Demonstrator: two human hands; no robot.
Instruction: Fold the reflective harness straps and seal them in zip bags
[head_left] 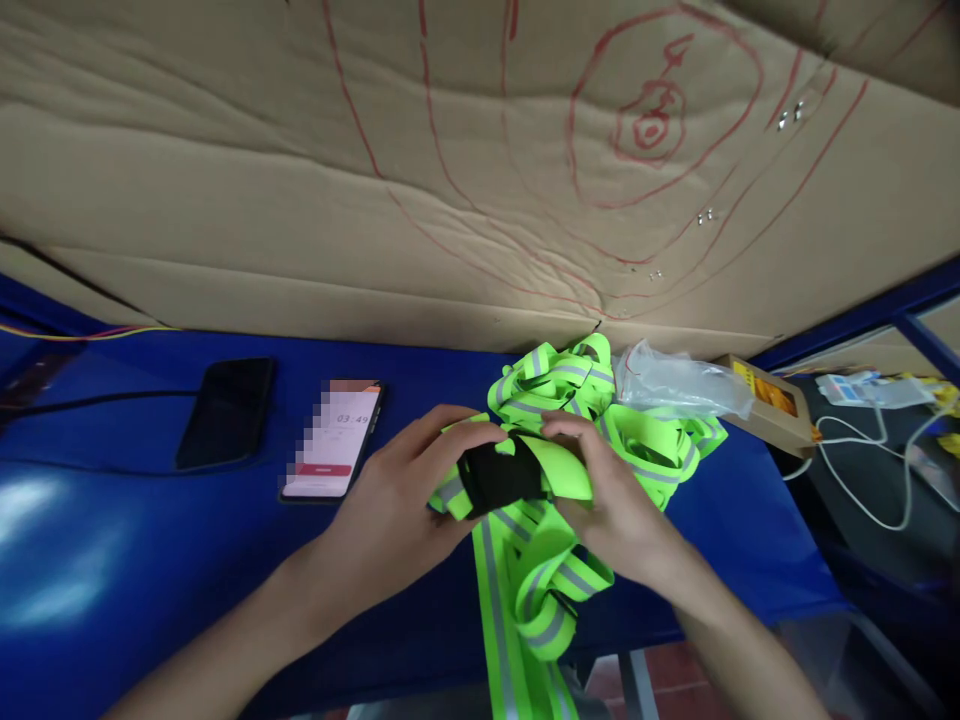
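Observation:
A tangle of neon green reflective straps [570,400] with grey stripes lies on the blue table [112,560], and part of it hangs over the near edge. My left hand [397,510] and my right hand [607,490] both grip a folded bundle of this strap, with a black patch [501,478] held between them. Fingers of both hands curl around the bundle, thumbs on top of it.
Two phones lie at the left: a dark one [225,410] and one with a lit screen [334,438]. A clear plastic bag [675,385] and a small cardboard box [772,405] sit behind the straps. Creased cardboard [450,160] with red lines stands behind. White cables [870,470] trail at right.

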